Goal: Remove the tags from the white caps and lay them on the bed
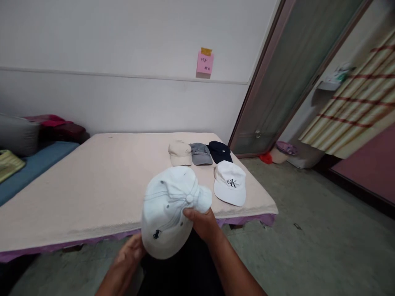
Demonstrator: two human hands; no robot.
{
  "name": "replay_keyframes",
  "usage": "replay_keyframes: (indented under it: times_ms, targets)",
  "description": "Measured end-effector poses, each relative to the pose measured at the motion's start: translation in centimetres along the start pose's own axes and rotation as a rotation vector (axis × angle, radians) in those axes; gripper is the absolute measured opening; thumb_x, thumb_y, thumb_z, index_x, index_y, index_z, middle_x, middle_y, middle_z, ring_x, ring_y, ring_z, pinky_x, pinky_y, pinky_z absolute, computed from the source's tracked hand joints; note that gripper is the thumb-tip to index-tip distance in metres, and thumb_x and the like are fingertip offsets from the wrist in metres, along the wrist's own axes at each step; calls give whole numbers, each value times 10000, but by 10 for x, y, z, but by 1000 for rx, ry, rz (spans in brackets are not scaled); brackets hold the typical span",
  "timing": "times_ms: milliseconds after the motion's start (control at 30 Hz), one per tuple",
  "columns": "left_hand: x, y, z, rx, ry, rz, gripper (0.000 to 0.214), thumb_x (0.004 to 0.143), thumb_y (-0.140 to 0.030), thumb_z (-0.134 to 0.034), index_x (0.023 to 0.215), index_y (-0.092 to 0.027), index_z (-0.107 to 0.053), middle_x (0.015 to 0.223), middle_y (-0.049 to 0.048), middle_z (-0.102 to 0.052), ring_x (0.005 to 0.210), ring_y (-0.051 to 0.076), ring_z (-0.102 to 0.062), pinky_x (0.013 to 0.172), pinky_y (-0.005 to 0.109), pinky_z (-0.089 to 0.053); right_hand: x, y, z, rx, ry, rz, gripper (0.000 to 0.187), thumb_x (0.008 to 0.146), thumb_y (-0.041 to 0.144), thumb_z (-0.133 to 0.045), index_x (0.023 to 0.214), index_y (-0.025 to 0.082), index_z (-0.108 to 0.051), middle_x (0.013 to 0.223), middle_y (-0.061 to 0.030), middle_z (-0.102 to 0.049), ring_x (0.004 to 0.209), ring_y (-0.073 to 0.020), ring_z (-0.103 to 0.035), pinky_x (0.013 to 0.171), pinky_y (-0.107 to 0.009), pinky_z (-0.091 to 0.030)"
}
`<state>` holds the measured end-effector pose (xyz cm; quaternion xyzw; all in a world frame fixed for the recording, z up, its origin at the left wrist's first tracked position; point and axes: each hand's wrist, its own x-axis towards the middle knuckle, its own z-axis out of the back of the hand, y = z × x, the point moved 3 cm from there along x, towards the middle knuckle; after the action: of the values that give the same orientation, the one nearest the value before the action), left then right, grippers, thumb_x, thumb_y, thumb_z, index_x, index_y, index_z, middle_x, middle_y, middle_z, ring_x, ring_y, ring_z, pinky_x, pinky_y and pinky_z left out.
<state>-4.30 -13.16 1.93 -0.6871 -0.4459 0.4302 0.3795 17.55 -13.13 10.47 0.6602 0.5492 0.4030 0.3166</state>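
Note:
A white baseball cap (173,205) with a small dark embroidered logo is held up in front of me, over the bed's near edge, its crown and top button facing me. My right hand (205,224) is closed on its right side, thumb on top and the other fingers hidden beneath. At the lower left rim, my left hand (131,250) has curled, slightly blurred fingers against the cap, their tips partly hidden behind it. Beyond lie a beige cap (179,153), a grey cap (201,154) and a navy cap (220,152) in a row. Nearer sits a white cap with black letters (230,183).
The caps rest on a bed (92,185) with a pale pink cover, set against a white wall. A pink note (205,63) is taped there. Grey pillow (18,133) and folded fabrics are at left; a sliding door (286,82) and a bin (281,153) stand at right.

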Motion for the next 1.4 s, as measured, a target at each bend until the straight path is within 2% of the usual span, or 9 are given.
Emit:
replay_keyframes:
  times_ms: [200,300,533,667,800,1000,1133,1267,1400]
  targets:
    - [27,-53,0,170,-119,-171,491,732,-402,-684,1166,-207,-564,1297,120,-565,1214,279,-497,1050,423,-353,9,12,-12,-614,245,319,246,788,178,-583,1011,205,-683,1063,-59,-689,1042,-214,-595,987,-364,-400]
    - [35,-56,-4,221,-107,-265,402,806,-404,-595,1159,-216,-557,1325,109,-536,1217,265,-495,1044,436,-360,1,1,-8,-690,283,302,244,774,108,-544,940,195,-700,963,-57,-714,958,-217,-626,921,-355,-445]
    - [50,-51,-26,366,46,-290,590,694,-406,-691,1212,-188,-509,1326,140,-533,1237,295,-469,1018,398,-387,-35,-14,13,-531,187,-4,303,732,112,-621,1021,186,-678,1018,-53,-704,946,-226,-632,851,-346,-497]
    - [54,-58,-50,427,208,-267,559,716,-448,-639,1186,-163,-543,1256,143,-590,1180,319,-515,967,410,-425,-29,-13,22,-351,53,-58,310,726,260,-685,1029,197,-669,1000,-47,-707,945,-221,-629,857,-359,-504]
    - [62,-83,-56,484,209,-280,523,697,-483,-646,1111,-165,-622,1173,124,-643,1127,327,-546,965,416,-415,-17,-2,23,-198,-43,-57,436,561,312,-811,962,193,-689,990,-57,-710,924,-246,-627,830,-393,-523]
    - [51,-89,-63,298,316,109,467,710,-400,-692,1094,-136,-667,911,115,-737,879,317,-665,736,368,-524,2,7,28,-32,-34,-75,385,554,270,-821,906,166,-702,925,-47,-718,889,-236,-639,818,-380,-514]
    - [38,-80,-65,132,-43,80,568,661,-355,-752,1176,-159,-613,819,68,-750,767,273,-690,587,280,-534,13,-19,72,113,-138,-147,322,705,353,-717,932,131,-662,840,-72,-710,792,-202,-662,711,-320,-519]
    - [31,-72,-59,-36,-268,31,599,641,-363,-764,1190,-186,-602,835,36,-752,828,267,-686,660,289,-567,-3,-47,161,268,-818,-229,197,705,251,-691,833,139,-592,707,-59,-693,615,-156,-668,518,-220,-493]
    - [29,-68,-49,-102,-340,51,494,660,-379,-743,1121,-243,-630,917,-4,-747,906,257,-671,686,274,-576,-27,-50,224,231,-1043,-173,119,732,179,-622,706,155,-508,574,-1,-640,506,-117,-635,437,-173,-463]
